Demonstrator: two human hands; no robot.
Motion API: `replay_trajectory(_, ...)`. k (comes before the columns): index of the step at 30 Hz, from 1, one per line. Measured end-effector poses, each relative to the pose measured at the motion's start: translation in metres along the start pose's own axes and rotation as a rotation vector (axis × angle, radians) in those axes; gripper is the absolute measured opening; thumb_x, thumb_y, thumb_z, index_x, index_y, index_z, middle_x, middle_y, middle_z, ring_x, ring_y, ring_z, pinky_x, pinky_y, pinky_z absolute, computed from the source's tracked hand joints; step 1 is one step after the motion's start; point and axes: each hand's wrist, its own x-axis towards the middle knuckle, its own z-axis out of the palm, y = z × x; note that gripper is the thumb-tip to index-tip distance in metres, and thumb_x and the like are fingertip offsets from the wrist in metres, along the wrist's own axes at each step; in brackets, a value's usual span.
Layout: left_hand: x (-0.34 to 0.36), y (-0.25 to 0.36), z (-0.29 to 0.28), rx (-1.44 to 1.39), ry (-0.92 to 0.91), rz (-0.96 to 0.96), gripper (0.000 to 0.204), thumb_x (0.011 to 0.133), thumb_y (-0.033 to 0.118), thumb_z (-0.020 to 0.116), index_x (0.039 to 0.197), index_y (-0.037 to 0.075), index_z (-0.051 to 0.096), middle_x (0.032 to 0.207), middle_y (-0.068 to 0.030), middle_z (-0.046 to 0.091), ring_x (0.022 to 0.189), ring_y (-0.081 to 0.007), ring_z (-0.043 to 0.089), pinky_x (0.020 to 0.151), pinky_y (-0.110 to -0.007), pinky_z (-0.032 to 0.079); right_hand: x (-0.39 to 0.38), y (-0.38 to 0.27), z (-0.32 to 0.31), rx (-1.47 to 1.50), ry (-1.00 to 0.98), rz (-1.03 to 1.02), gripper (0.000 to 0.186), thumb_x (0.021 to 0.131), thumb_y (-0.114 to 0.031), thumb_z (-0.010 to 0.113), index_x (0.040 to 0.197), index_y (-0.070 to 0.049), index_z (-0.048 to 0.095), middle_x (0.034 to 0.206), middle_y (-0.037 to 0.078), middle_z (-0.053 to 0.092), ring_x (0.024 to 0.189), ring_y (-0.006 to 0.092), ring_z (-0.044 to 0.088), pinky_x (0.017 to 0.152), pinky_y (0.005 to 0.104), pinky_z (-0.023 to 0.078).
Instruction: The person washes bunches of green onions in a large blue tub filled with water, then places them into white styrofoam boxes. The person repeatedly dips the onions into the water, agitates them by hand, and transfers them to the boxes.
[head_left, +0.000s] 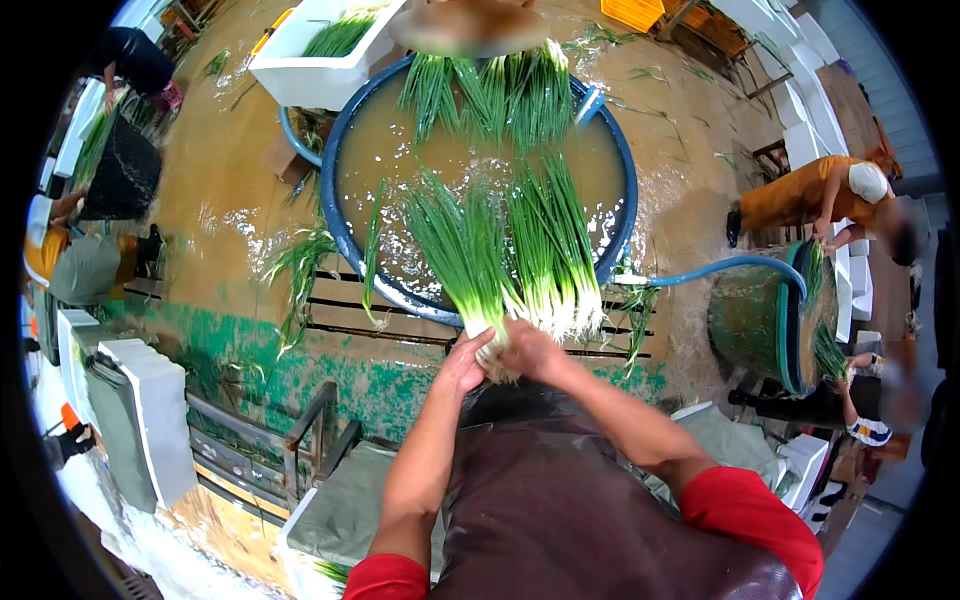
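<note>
My left hand [465,360] is closed round the white lower stems of a bunch of green onions [460,250], leaves fanned over a round blue tub [341,130] of murky water. My right hand [530,350] is closed at the same bunch's root end, its fingertips partly hidden. Just right of it, another sheaf of green onions [550,250] lies over the tub's near right rim, white roots toward me. More bunches [480,95] hang in at the far rim. My dark apron [590,520] is below my hands.
A blue hose [720,268] runs to a green tub [745,330] with two co-workers [810,195] at the right. Others [135,60] work at the left. White foam boxes [150,420] and a metal rail [235,430] stand near left; another box [310,75] sits behind.
</note>
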Motion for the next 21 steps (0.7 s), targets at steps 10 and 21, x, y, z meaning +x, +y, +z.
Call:
replay_trajectory(10, -0.016, 0.035, -0.028, 0.04, 0.0, 0.092, 0.04, 0.082, 0.003, 0.067, 0.121, -0.003, 0.059, 0.1, -0.0186, 0.07, 0.086, -0.0321, 0.071, 0.076, -0.048, 0.061, 0.08, 0.011, -0.018, -0.287, 0.118, 0.117, 0.03, 0.084, -0.029, 0.069, 0.098, -0.002, 0.068, 0.088, 0.02, 0.072, 0.081, 0.0372, 0.07, 0.072, 0.0454, 0.056)
replay_trajectory(21, 0.003, 0.006, -0.037, 0.068, 0.134, 0.188, 0.047, 0.079, -0.007, 0.067, 0.124, 0.0, 0.057, 0.108, -0.0143, 0.069, 0.096, -0.0291, 0.069, 0.085, -0.042, 0.058, 0.085, 0.049, 0.018, 0.058, 0.324, 0.008, 0.028, 0.093, -0.018, 0.055, 0.075, 0.002, 0.06, 0.07, 0.026, 0.063, 0.065, 0.0396, 0.068, 0.065, 0.0508, 0.053)
